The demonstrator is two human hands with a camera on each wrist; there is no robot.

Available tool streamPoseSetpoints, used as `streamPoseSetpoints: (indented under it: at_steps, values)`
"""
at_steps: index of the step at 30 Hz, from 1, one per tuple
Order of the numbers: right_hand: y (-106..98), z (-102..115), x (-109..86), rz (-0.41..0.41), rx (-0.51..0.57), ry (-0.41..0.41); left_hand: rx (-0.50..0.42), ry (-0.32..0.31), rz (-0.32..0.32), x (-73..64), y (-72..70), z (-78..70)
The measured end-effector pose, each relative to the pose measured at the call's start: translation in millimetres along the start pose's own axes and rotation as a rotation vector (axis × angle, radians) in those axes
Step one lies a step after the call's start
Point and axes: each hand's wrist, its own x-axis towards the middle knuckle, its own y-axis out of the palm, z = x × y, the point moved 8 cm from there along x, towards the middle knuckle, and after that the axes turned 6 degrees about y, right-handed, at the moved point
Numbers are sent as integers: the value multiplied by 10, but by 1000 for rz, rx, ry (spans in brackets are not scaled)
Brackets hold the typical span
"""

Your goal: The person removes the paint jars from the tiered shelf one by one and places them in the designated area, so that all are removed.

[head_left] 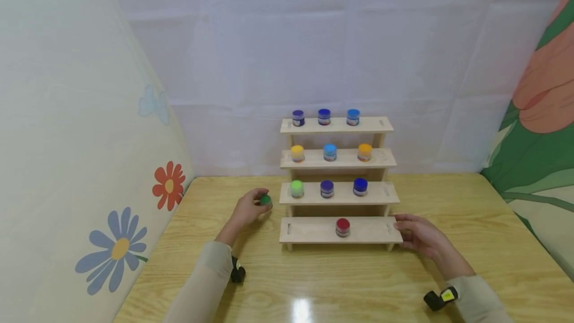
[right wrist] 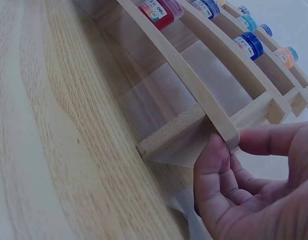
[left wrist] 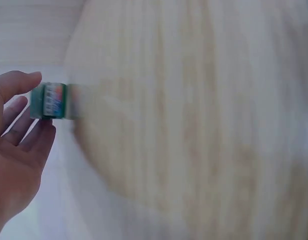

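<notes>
A small green paint jar (head_left: 266,201) is held between the thumb and fingers of my left hand (head_left: 249,208), left of the wooden stand. The left wrist view shows the jar's label (left wrist: 54,100) facing the camera, thumb on one side and fingers on the other. My right hand (head_left: 419,236) pinches the right end of the stand's bottom shelf (head_left: 309,231), thumb and fingertips at its corner (right wrist: 233,137). On that shelf stands a red paint jar (head_left: 343,227).
The third shelf holds light green (head_left: 297,189), purple (head_left: 327,189) and blue (head_left: 360,187) jars. More yellow, orange, blue and purple jars stand on the two upper shelves. A white cloth (head_left: 224,64) hangs behind the wood-grain table (head_left: 269,283); flower-printed panels (head_left: 107,163) flank it.
</notes>
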Motion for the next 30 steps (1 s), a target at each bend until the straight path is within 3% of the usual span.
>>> streamPoseSetpoints:
  at_steps: [11,16,24,30]
  values:
    - [21,18,0,12,7,5,-35,66,-100,-242,-152,-318]
    - [-3,6,7,16,5,6,-61,127,-113,-396,-158,-593]
    - [10,13,3,45,26,-9,-73,308,-160,-611,-53,-1051]
    - [12,7,21,98,36,-35,-117,350,-124,-696,127,-1253]
